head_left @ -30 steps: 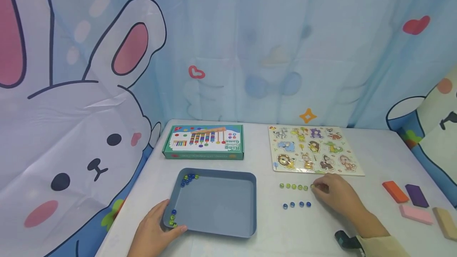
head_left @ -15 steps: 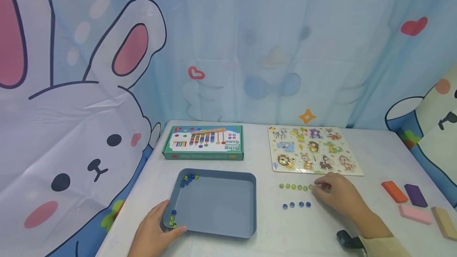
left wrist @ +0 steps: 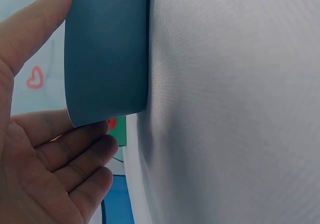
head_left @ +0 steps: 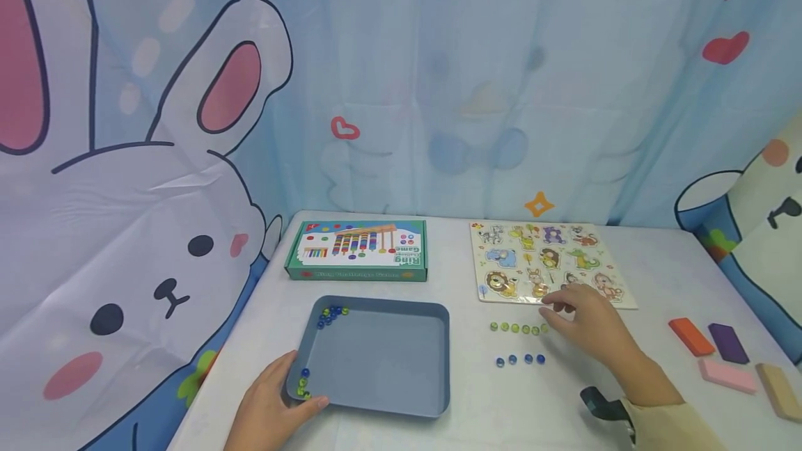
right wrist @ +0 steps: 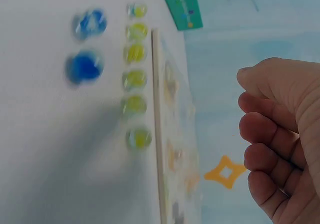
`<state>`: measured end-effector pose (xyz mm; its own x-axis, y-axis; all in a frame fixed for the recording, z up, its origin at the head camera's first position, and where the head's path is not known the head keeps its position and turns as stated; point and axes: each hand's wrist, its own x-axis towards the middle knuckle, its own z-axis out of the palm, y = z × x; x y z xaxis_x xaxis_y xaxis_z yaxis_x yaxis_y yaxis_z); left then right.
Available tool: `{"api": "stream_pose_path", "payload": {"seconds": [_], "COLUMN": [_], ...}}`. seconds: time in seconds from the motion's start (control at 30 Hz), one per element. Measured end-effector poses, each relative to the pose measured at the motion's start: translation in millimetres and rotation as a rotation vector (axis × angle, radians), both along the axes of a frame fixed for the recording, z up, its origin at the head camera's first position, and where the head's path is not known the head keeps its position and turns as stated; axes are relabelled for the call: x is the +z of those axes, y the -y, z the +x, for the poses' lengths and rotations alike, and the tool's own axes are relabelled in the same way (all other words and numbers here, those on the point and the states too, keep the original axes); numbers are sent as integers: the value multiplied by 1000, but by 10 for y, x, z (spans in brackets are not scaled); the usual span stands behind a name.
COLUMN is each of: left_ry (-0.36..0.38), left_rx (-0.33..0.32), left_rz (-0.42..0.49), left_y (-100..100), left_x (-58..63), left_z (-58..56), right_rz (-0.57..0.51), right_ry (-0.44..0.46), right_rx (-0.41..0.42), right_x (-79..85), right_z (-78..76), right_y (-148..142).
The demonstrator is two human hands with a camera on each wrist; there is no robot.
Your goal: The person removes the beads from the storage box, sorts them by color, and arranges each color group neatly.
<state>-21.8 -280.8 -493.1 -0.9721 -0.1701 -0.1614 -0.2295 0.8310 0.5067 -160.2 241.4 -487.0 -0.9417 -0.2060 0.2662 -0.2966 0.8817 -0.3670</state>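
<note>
My left hand (head_left: 269, 406) grips the front left corner of a grey-blue tray (head_left: 388, 406), thumb along the front rim and fingers at the left side. In the left wrist view the tray wall (left wrist: 107, 48) stands between thumb and fingers. Blue and yellow-green marbles lie in the tray's back left and front left corners. Right of it, several yellow-green marbles (head_left: 515, 328) form a row, with a row of blue marbles (head_left: 529, 358) in front. Raised just over the right end of the yellow-green row is my right hand (head_left: 592, 322), fingers loosely bent, holding nothing.
Behind the tray lies a green game box (head_left: 357, 256). An animal puzzle board (head_left: 551, 263) lies close behind the marble rows, partly under the right hand in this view. At the far right are orange (head_left: 692, 337), purple (head_left: 728, 343), pink (head_left: 727, 375) and tan blocks (head_left: 779, 392).
My right hand has let go of the last yellow-green marble, now at the row's right end, and has lifted up and back a little. The left hand and tray have stayed put.
</note>
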Motion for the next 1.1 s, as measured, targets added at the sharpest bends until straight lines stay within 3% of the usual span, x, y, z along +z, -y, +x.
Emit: {"api": "stream_pose_path", "payload": {"seconds": [0.33, 0.73, 0.93, 1.1], "left_ry": [1, -1, 11, 6], "left_rx": [-3, 4, 8, -3], "left_rz": [-3, -9, -5, -10], "left_y": [-17, -21, -18, -12], "left_x": [31, 20, 9, 8], "left_z": [7, 7, 10, 4], "right_rz": [-57, -65, -37, 11], "right_ry": [-97, -90, -72, -41], "right_rx": [176, 430, 560, 657], "right_x": [156, 347, 360, 246], "right_z": [-134, -193, -158, -129], "right_y": [790, 2018, 2542, 2885]}}
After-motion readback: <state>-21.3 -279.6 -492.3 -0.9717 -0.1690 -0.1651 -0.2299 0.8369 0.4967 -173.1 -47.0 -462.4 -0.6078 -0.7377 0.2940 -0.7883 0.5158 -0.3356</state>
